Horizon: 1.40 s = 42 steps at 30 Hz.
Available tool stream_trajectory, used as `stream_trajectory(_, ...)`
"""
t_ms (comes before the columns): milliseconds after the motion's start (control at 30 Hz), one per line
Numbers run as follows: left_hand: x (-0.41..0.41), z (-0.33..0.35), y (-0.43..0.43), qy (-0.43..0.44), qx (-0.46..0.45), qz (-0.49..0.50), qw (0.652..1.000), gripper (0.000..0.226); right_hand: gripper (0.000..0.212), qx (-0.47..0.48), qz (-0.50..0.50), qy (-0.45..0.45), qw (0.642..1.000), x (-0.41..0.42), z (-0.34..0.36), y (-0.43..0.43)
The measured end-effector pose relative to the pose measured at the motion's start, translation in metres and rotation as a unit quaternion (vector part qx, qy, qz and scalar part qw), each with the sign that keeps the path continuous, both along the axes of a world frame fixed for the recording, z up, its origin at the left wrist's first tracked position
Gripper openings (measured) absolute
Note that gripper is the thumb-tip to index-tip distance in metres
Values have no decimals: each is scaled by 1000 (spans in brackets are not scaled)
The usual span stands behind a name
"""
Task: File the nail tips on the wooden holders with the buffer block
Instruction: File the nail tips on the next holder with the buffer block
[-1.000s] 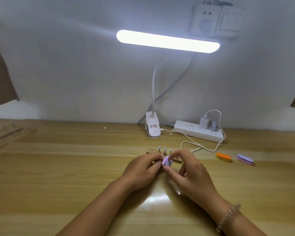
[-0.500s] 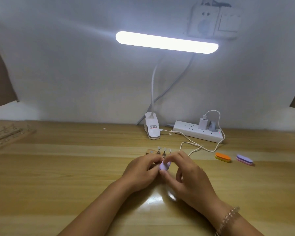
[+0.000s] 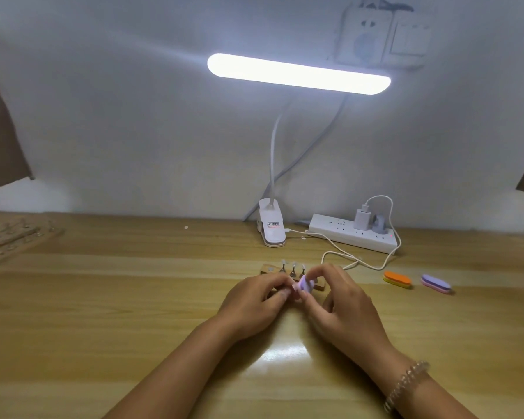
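While our right hand [image 3: 342, 303] pinches the purple buffer block [image 3: 305, 287], our left hand [image 3: 253, 300] curls beside it, perhaps holding something we cannot tell, the wooden holder [image 3: 268, 270] just behind both.

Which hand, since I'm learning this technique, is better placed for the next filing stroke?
Right. The right hand pinches the purple buffer block beside the nail tips; the left hand is curled against the wooden holder, apparently steadying it.

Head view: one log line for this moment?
phase: filing | right hand: pinches buffer block | left hand: fingertips at block, hold hidden | wooden holder: behind hands
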<state>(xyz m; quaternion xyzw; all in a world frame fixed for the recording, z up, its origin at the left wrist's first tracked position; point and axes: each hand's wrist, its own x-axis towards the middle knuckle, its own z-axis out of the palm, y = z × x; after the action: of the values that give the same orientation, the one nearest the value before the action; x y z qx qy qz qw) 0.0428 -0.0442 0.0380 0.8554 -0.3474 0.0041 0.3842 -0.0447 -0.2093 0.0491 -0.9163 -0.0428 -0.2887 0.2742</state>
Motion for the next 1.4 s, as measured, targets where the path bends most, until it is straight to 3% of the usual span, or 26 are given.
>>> stream_trajectory(100,0,-1,0,3,-5,-5,1000,18,15,-39,34,-7,999,-6,-1,7)
stream_trajectory(233,2,-3,-1,6,-3,0,1000,16,14,2,-14,2,1000,-1,1,2)
stream_trajectory(367,2,-3,1,13,-16,-5,1000,17,15,-50,28,-9,998,-7,-1,7)
stream_trajectory(500,1,-1,0,5,0,-2,1000,16,15,-2,0,-4,1000,-1,1,2)
stream_trajectory(667,0,-1,1,5,-1,-4,1000,16,14,-24,36,-12,999,-4,-1,6)
stream_trajectory(767,0,-1,-1,-5,9,0,1000,15,12,3,-6,-3,1000,2,1,0)
stream_trajectory(900,0,-1,0,2,-1,-3,1000,16,13,-42,28,-15,999,-5,-1,6)
stream_trajectory(1033,0,-2,0,-5,7,3,1000,14,12,0,-2,-5,1000,0,3,2)
stream_trajectory(1200,0,-1,0,4,1,2,1000,17,12,-58,25,-18,998,-8,0,10)
stream_trajectory(1300,0,-1,-1,-5,13,9,1000,15,11,-5,2,-6,1000,-2,3,6)
stream_trajectory(1400,-1,0,0,4,4,4,1000,16,11,-25,-10,-12,1000,-2,1,3)
